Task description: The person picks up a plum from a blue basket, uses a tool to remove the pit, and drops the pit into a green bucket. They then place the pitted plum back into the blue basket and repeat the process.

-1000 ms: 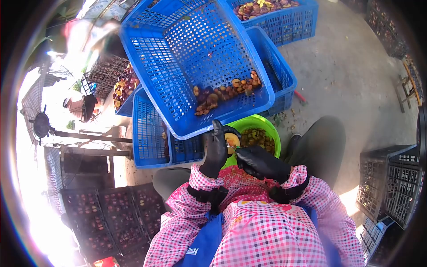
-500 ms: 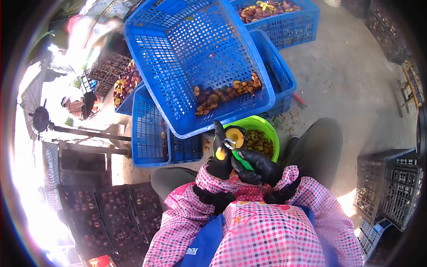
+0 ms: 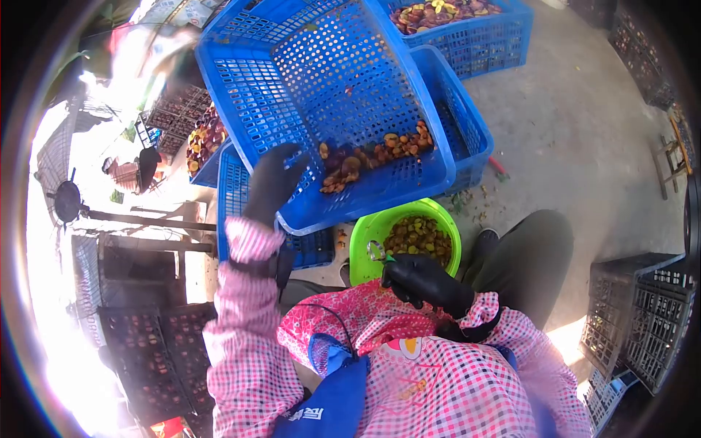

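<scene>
My right hand (image 3: 427, 281), in a black glove, is closed around a coring tool with a green handle and a metal loop (image 3: 376, 251). It is above the near rim of a lime-green bucket (image 3: 355, 244), which holds yellow-brown fruit bits (image 3: 418, 239). My left hand (image 3: 279, 175), also black-gloved and blurred, reaches over the left side of the tilted blue crate (image 3: 350, 80). Its fingers look apart, and I see nothing in them. Inside that crate, dark plum-like fruit and brownish pieces (image 3: 376, 157) lie along the near side.
Another blue crate (image 3: 475, 139) stands beneath the tilted one. Further back, a blue crate (image 3: 482, 47) holds cut fruit halves (image 3: 442, 13). Cut fruit (image 3: 206, 139) fills a crate at left. Dark crates (image 3: 635, 314) stand at right, and a fan (image 3: 67, 201) at far left.
My left hand has moved up and left from beside my right hand to the tilted crate. The cut fruit it held is out of sight. My right hand keeps the coring tool.
</scene>
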`<state>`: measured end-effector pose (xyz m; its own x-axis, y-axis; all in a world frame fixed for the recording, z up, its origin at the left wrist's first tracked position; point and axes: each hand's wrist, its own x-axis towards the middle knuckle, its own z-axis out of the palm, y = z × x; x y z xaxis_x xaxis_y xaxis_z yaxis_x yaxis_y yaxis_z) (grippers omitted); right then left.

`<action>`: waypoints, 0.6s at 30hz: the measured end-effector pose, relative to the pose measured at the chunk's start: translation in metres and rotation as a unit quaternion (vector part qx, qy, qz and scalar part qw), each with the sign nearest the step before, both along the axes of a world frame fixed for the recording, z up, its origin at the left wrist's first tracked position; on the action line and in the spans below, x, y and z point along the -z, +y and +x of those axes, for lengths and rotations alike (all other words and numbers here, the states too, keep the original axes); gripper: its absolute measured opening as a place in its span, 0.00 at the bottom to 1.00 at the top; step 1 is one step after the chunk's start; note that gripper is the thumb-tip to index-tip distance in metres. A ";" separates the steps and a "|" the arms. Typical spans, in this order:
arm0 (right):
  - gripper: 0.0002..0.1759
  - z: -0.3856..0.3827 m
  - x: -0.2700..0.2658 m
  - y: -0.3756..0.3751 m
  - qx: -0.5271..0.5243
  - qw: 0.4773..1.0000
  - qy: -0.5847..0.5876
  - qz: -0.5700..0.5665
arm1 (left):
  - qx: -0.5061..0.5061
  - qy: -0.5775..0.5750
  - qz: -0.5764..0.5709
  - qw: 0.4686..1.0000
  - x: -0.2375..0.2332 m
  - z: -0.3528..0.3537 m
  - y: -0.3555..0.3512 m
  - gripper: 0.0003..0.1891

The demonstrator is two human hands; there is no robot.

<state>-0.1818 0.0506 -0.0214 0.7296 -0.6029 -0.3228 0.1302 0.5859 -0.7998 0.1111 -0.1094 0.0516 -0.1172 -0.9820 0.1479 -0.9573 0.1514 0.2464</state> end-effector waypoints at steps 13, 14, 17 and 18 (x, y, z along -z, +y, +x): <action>0.20 -0.006 -0.002 -0.018 0.088 0.995 0.012 0.033 | 0.133 -0.209 0.377 0.893 0.161 -0.007 -0.136 0.18; 0.20 -0.007 -0.005 -0.019 0.088 0.996 0.011 0.032 | 0.146 -0.217 0.383 0.886 0.158 -0.005 -0.136 0.18; 0.18 -0.009 -0.013 -0.020 0.105 0.990 0.061 0.077 | -0.024 0.222 0.393 0.892 0.094 -0.036 -0.105 0.24; 0.17 -0.007 -0.005 -0.017 0.206 0.976 -0.014 0.073 | 0.017 0.344 0.402 0.849 0.075 -0.045 -0.088 0.27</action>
<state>-0.1884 0.0340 -0.0163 0.4459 -0.7955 -0.4102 0.3994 0.5870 -0.7042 0.0660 -0.1979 -0.0237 -0.3047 -0.7962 -0.5227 -0.5434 -0.3054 0.7820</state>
